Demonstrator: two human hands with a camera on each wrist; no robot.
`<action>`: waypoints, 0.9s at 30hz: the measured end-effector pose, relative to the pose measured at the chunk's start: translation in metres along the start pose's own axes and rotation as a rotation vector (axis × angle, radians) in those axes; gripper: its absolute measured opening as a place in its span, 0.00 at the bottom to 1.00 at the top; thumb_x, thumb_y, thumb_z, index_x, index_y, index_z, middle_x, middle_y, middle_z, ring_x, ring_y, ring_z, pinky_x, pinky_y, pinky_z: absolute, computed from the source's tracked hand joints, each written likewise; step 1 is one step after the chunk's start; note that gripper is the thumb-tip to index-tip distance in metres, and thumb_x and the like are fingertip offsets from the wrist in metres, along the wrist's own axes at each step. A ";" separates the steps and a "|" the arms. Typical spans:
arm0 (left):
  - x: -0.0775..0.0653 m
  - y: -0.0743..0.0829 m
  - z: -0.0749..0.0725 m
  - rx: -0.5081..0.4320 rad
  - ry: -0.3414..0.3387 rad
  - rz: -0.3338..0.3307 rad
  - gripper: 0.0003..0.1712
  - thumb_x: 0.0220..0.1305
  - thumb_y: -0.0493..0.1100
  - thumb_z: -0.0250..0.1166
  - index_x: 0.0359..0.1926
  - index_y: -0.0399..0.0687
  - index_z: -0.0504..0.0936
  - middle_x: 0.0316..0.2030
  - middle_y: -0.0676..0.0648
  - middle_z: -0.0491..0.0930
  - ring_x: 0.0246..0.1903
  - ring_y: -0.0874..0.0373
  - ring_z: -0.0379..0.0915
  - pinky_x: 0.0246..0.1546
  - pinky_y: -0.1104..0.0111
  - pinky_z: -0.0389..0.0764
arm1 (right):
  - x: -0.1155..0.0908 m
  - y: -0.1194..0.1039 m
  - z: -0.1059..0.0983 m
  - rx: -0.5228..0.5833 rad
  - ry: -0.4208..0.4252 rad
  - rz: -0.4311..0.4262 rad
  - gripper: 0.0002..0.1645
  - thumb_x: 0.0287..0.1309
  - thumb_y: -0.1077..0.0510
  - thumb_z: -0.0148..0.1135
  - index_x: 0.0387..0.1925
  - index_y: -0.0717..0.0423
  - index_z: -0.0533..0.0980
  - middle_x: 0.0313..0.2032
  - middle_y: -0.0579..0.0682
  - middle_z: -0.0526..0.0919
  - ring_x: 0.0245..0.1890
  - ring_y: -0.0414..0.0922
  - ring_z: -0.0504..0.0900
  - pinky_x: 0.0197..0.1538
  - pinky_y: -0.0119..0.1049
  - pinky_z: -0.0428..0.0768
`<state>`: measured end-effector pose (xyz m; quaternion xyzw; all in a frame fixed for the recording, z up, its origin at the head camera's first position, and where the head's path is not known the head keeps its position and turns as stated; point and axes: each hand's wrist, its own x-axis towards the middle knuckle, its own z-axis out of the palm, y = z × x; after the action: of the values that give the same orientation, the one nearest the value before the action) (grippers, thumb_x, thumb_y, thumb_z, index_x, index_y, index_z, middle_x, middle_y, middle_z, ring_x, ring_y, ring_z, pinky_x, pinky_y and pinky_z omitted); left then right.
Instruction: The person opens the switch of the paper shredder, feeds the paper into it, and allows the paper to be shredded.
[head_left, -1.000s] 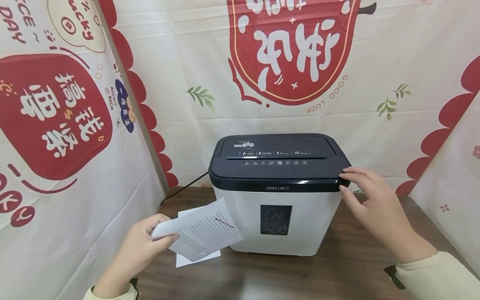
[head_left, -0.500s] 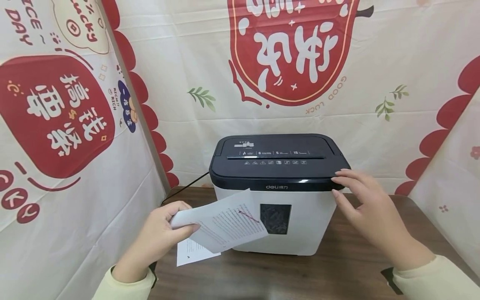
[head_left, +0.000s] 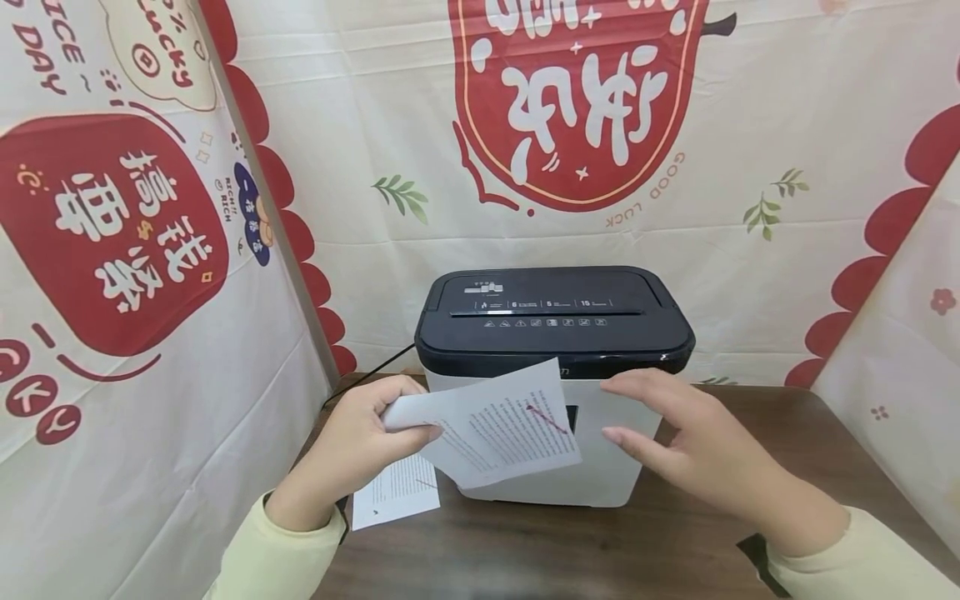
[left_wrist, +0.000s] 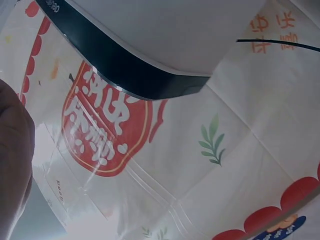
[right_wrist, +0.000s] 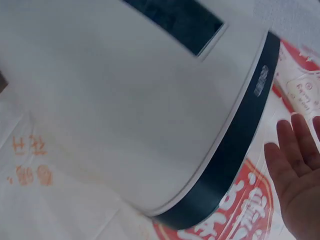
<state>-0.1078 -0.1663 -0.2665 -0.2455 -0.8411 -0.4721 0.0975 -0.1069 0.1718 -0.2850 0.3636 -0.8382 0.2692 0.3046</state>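
Note:
A printed sheet of paper (head_left: 498,429) with a red pen mark is gripped by my left hand (head_left: 360,446), thumb on the near face and fingers behind. The sheet bends where it is held and overlaps the front of a paper shredder (head_left: 555,337). This Deli shredder has a black top with a slot and a white body. My right hand (head_left: 693,454) is in front of the shredder's right side, holding nothing, thumb and fingers apart. In the right wrist view, its fingers (right_wrist: 300,145) are extended beside the black rim. Only part of my left hand (left_wrist: 15,155) shows in the left wrist view.
Another printed sheet (head_left: 397,498) lies on the brown wooden table (head_left: 555,554), left of the shredder. A black cord (head_left: 382,367) runs from the shredder's left side to the back left. White cloth walls (head_left: 337,125) with red prints enclose the table.
My left hand has carried the sheet rightward and up, across the shredder's front. My right hand has left the shredder's right top corner and moved left and down. More of the lying sheet shows.

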 end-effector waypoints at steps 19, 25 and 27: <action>0.027 0.030 0.012 -0.024 -0.021 0.000 0.07 0.50 0.34 0.69 0.31 0.46 0.81 0.31 0.48 0.82 0.30 0.53 0.73 0.29 0.61 0.75 | 0.021 -0.019 -0.006 0.140 -0.079 0.097 0.16 0.47 0.69 0.71 0.31 0.44 0.80 0.34 0.38 0.85 0.31 0.30 0.80 0.30 0.22 0.75; 0.036 0.040 0.008 -0.021 0.007 -0.031 0.06 0.51 0.35 0.69 0.31 0.45 0.80 0.34 0.47 0.83 0.31 0.52 0.75 0.30 0.61 0.77 | 0.027 -0.018 -0.014 0.130 -0.061 0.129 0.14 0.47 0.68 0.72 0.29 0.45 0.80 0.31 0.39 0.85 0.28 0.30 0.78 0.26 0.22 0.71; 0.041 0.044 0.007 -0.028 0.018 -0.042 0.06 0.51 0.35 0.70 0.30 0.45 0.80 0.34 0.47 0.83 0.32 0.52 0.75 0.31 0.61 0.77 | 0.030 -0.018 -0.017 0.135 -0.057 0.129 0.14 0.47 0.68 0.72 0.29 0.46 0.80 0.31 0.40 0.85 0.29 0.30 0.78 0.26 0.22 0.70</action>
<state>-0.1202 -0.1289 -0.2214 -0.2247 -0.8384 -0.4880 0.0916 -0.1043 0.1593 -0.2490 0.3360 -0.8482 0.3335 0.2375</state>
